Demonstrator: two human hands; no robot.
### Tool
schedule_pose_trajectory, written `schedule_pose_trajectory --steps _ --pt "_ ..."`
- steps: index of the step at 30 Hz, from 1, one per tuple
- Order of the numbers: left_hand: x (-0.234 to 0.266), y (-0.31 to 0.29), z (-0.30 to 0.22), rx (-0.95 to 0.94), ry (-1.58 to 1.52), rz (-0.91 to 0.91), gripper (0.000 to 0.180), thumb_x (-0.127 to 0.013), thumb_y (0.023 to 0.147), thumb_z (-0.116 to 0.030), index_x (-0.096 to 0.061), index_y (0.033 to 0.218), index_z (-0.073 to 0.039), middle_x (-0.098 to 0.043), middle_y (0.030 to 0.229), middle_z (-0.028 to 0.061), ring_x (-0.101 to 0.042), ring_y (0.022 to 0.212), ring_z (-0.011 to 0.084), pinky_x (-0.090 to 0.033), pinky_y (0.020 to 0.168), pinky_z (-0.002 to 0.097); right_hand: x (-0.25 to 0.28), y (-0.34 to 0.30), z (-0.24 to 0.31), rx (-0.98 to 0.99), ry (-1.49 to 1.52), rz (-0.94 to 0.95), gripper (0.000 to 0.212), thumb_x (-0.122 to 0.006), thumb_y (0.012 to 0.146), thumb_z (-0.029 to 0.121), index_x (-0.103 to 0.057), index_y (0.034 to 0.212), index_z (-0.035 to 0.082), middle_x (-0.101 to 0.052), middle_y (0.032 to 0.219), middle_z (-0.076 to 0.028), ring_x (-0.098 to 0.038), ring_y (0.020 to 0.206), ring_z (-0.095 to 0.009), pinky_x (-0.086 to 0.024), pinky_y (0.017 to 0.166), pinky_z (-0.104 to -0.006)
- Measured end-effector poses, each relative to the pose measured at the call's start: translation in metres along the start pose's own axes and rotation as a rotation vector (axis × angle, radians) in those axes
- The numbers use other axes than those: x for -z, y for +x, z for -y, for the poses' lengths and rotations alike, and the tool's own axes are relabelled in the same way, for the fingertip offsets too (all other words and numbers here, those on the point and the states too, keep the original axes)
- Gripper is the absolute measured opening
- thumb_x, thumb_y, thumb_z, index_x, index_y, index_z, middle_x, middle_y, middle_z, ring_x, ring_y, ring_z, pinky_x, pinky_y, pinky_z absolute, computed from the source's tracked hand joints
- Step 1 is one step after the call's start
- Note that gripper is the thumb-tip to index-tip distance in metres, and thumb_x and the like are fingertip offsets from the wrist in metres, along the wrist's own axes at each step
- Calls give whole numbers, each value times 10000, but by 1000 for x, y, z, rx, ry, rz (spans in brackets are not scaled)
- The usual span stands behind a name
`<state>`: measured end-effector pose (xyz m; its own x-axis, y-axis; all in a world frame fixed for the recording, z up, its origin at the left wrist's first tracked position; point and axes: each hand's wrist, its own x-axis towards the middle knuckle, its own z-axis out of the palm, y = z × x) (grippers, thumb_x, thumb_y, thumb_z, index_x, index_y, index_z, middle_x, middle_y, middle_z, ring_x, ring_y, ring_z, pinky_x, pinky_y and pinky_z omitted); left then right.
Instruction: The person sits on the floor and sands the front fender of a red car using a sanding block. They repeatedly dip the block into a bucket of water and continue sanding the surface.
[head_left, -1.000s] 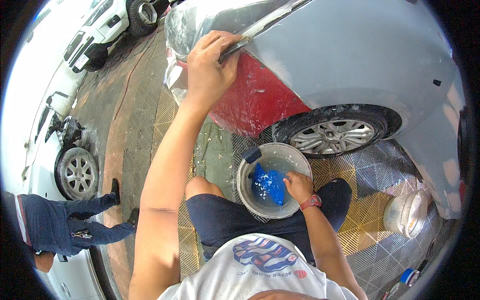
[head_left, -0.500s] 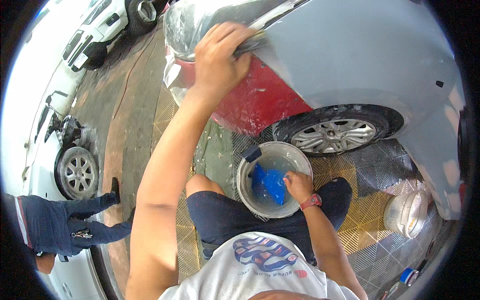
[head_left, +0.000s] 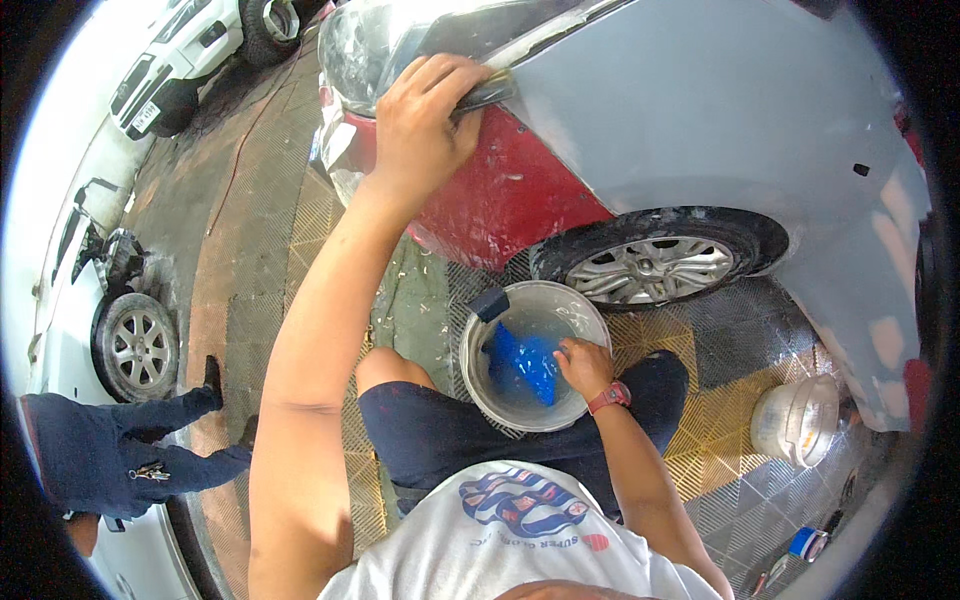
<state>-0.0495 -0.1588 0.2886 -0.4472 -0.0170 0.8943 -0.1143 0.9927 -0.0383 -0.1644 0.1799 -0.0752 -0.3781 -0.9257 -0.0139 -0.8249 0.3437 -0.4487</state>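
My left hand [head_left: 425, 120] is stretched out at the front corner of a car, its fingers closed round a dark grey sanding pad [head_left: 487, 92]. The pad rests where the grey fender [head_left: 690, 110] meets the red bumper [head_left: 500, 195], below the headlight [head_left: 365, 60]. Between my knees stands a round, pale bucket [head_left: 482, 400] of cloudy water. A wet blue cloth [head_left: 527, 365] lies in it. My right hand [head_left: 587, 368] reaches over the bucket's right rim, fingertips bent together at the cloth's edge. A dark block [head_left: 490, 303] sits on the rim at the upper left.
Just beyond the bucket is the car's front wheel [head_left: 650, 270]. A second white bucket [head_left: 795, 420] stands at right, with a blue-and-white round container [head_left: 808, 543] nearer. At left, a person in dark clothes [head_left: 90, 450] stands by a white car [head_left: 60, 340]. Another white vehicle [head_left: 170, 60] is farther off.
The whole view has shifted slightly, so most things sit a little farther left. My left hand and its pad, blurred before, now look sharper. My right hand stays at the bucket.
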Motion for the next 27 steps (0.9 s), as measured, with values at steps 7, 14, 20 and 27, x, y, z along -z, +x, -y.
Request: schedule_pose_trajectory --steps 7,14,20,27 --pt "10 -112 -86 549 -294 26 213 -836 898 8 -823 1110 -15 -816 1068 180 -806 1013 339 -618 930 427 21 3 11 -188 566 -162 427 -801 1050 386 -779 1327 63 -833 1214 -160 -804 1118 -292 -642 934 -451" --pt "-53 -300 -216 704 -571 493 383 -834 885 -166 -831 1257 -76 -761 1369 220 -709 1282 441 -568 1102 533 1 9 99 -334 1531 -363 588 -745 1122 415 -628 1533 11 -791 1300 -135 -758 1182 -249 -647 959 -402" --pt "-19 -158 -123 445 -378 300 617 -789 931 -113 -672 1537 -96 -701 1404 225 -660 1291 437 -543 1120 531 -22 -28 32 -383 500 -165 451 -736 1101 325 -671 1407 0 -802 1249 -245 -780 1135 -437 -605 1026 -532" --pt "0 -30 -46 284 -46 95 646 -802 988 -224 -631 1611 -238 -653 1158 154 -648 1088 358 -543 935 490 -16 -61 66 -149 64 -37 335 -740 1031 235 -710 1337 103 -812 1170 -201 -777 1070 -448 -610 923 -558"
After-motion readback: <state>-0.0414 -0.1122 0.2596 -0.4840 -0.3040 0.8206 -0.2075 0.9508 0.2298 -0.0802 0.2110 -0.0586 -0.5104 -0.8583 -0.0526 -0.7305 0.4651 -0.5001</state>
